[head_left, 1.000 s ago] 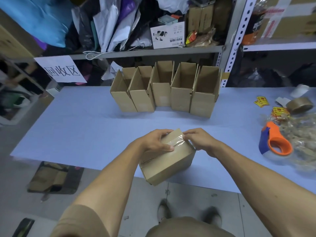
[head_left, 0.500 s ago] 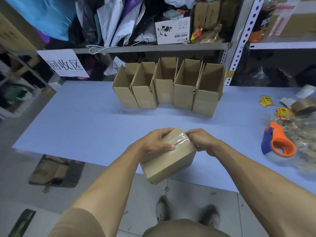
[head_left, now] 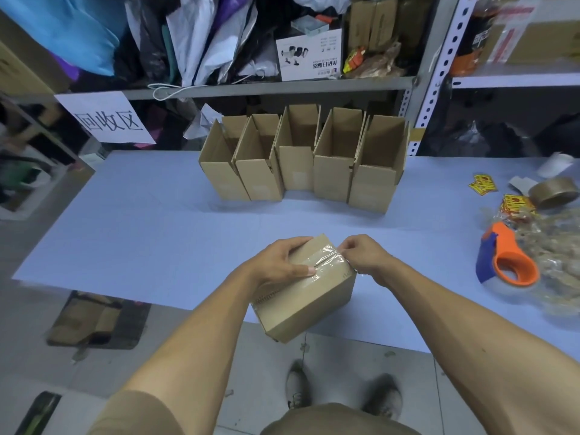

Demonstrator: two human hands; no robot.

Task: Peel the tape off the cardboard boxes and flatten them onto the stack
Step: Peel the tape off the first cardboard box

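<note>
Your right hand (head_left: pixel 361 257) now pinches the tape (head_left: pixel 326 262), its end lifted since a second ago; left hand (head_left: pixel 279 265) grips the box (head_left: pixel 307 302), so peel on.

Packing storeroom: metal shelving (head_left: pixel 270 86), open cartons (head_left: pixel 301 158), tape dispenser (head_left: pixel 505 262), packing table (head_left: pixel 141 221).

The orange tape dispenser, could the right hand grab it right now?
Probably not right away: the right hand is pinching the tape on the box. Once it lets go, the table between it and the tape dispenser looks bare.
</note>
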